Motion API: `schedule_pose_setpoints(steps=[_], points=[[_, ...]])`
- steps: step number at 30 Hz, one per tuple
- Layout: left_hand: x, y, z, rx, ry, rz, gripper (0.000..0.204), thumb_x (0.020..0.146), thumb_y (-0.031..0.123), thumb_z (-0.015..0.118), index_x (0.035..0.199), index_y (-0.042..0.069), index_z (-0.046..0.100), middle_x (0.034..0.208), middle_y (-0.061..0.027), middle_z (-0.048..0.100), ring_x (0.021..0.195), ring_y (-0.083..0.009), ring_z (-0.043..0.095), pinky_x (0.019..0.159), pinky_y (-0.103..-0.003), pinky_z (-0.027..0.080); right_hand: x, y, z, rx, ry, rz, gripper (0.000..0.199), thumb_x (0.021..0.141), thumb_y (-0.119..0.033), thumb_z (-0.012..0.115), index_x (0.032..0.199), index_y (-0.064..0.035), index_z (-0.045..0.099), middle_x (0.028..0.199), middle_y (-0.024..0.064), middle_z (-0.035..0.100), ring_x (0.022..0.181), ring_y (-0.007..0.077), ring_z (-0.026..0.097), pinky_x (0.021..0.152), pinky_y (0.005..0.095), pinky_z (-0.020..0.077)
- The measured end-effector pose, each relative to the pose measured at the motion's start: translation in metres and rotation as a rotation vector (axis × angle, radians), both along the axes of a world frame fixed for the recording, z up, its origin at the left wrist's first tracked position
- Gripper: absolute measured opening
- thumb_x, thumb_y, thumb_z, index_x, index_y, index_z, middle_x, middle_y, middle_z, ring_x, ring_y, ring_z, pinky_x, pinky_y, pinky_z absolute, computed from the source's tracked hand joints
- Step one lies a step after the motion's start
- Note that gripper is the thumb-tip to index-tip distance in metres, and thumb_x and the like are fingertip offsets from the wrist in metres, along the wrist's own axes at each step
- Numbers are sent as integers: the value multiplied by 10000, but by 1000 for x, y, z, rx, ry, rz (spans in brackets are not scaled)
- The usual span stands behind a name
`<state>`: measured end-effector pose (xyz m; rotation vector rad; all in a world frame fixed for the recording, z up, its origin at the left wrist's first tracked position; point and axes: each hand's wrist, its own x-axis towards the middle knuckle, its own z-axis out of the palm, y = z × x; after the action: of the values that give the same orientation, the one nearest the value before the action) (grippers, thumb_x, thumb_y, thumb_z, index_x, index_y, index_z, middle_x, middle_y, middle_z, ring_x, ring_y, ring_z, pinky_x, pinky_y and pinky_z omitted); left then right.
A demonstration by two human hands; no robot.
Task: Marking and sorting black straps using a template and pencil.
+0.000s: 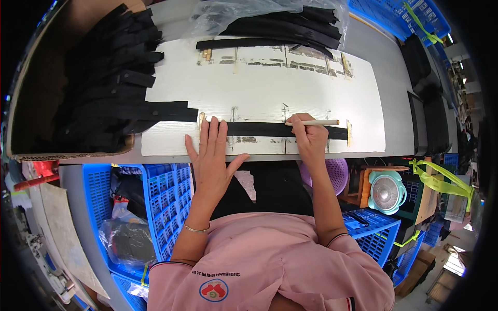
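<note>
Holding open at the left, a cardboard box (72,156) is containing a heap of black strips (114,88), several of which are reaching over its edge onto a white board (238,88). Clear plastic (207,15) is partly covering a second pile of strips (280,26) at the far edge. Below the bench, a blue basket (161,202) is holding a bagged dark item (127,241); contents of the purple basket (337,176) are not showing clearly.

Work piece: one black strip (254,128) is lying crosswise on the board's near part, running under both hands. Left hand (211,155) is resting flat, fingers extended over the strip's left end, thumb spreading away. Right hand (311,140), right of the strip's middle, is pinching a white pen (321,123); its tip is pointing left at the strip's upper edge. Cannot tell whether the tip is touching.
</note>
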<state>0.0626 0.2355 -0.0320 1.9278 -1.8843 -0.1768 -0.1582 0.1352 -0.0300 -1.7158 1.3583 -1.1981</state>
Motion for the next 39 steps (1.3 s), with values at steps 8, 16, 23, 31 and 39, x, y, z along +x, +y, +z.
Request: schedule_pose_setpoints(steps=[8, 16, 23, 31, 39], points=[[-39, -18, 5, -164, 140, -68, 721, 873, 380, 749, 1461, 49, 494, 1565, -148, 415, 1503, -368, 271, 1187, -634, 61, 0, 0, 2, -13, 58, 26, 217, 972, -127, 591, 864, 33, 691, 771, 116, 698, 630, 190, 658, 599, 298, 485], [-75, -52, -5, -363, 394, -120, 131, 819, 84, 757, 947, 63, 737, 1016, -34, 674, 968, -235, 596, 903, -374, 411, -1, 1, 1, -40, 27, 21, 214, 981, -125, 602, 882, 37, 699, 738, 79, 682, 636, 130, 621, 583, 265, 466], [-76, -53, -7, -382, 365, -85, 117, 800, 95, 774, 910, 79, 737, 1001, -20, 678, 963, -220, 609, 889, -369, 417, -9, 2, 2, 79, -34, 151, 236, 948, -145, 624, 821, 42, 690, 697, 116, 688, 592, 189, 659, 566, 302, 490], [-80, -56, -6, -390, 365, -97, 132, 779, 73, 783, 901, 76, 731, 999, -20, 678, 958, -226, 610, 889, -374, 422, -13, -1, -7, -12, -3, 165, 230, 936, -143, 628, 802, 35, 686, 680, 101, 674, 589, 183, 647, 560, 306, 484], [-81, -53, -5, -369, 319, -84, 126, 782, 74, 788, 891, 81, 724, 1010, -18, 686, 961, -231, 616, 892, -386, 421, -87, 0, 17, 186, -277, -146, 216, 974, -100, 563, 854, 28, 689, 757, 59, 675, 662, 91, 557, 617, 249, 448]])
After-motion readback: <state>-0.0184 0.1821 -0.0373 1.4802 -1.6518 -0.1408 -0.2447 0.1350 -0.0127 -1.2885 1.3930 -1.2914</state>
